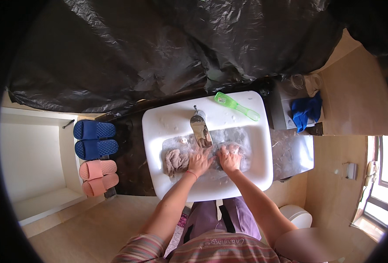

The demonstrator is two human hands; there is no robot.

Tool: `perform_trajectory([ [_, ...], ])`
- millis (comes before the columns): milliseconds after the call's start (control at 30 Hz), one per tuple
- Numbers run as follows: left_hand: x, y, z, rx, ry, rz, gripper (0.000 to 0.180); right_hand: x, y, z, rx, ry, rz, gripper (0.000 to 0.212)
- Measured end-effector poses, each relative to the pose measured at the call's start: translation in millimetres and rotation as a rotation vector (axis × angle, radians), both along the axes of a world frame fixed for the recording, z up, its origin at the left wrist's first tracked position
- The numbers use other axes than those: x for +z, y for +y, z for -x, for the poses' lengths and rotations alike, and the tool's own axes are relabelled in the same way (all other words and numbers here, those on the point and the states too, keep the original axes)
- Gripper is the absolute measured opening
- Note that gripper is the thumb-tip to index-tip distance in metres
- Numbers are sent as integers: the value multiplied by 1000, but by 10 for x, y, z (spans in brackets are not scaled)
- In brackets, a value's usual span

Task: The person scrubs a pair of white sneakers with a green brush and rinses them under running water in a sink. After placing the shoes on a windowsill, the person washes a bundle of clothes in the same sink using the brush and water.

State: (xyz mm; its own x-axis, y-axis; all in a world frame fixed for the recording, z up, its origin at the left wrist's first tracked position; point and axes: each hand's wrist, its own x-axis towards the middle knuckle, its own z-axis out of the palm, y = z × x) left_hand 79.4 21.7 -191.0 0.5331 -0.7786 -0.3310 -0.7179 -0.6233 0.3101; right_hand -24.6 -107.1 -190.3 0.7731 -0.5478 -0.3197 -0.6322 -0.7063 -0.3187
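Both my hands reach into the soapy water of a white washbasin [152, 127]. My left hand [199, 162], below the chrome faucet [200, 132], has its fingers stretched out. Beside it on the left lies a bunched greyish-brown cloth [175, 162], partly in the water. My right hand [230, 158] is to the right of the faucet, fingers spread and fingertips among the suds. Foam and water hide whatever lies beneath the fingers. A bright green brush [237, 106] with a handle rests on the basin's back rim.
Two blue slippers [95, 139] and two pink slippers [98, 176] lie left of the basin on the dark counter [130, 153]. A blue cloth [307, 110] hangs over a box [283, 105] at the right. Black plastic sheeting [159, 48] covers the wall behind.
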Motion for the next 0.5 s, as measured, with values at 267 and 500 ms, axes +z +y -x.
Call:
perform_trajectory([
  [267, 280, -246, -204, -19, 104, -63, 47, -201, -430, -300, 90, 107, -2, 24],
  [500, 432, 326, -539, -48, -220, 265, 40, 173, -343, -261, -154, -160, -125, 11],
])
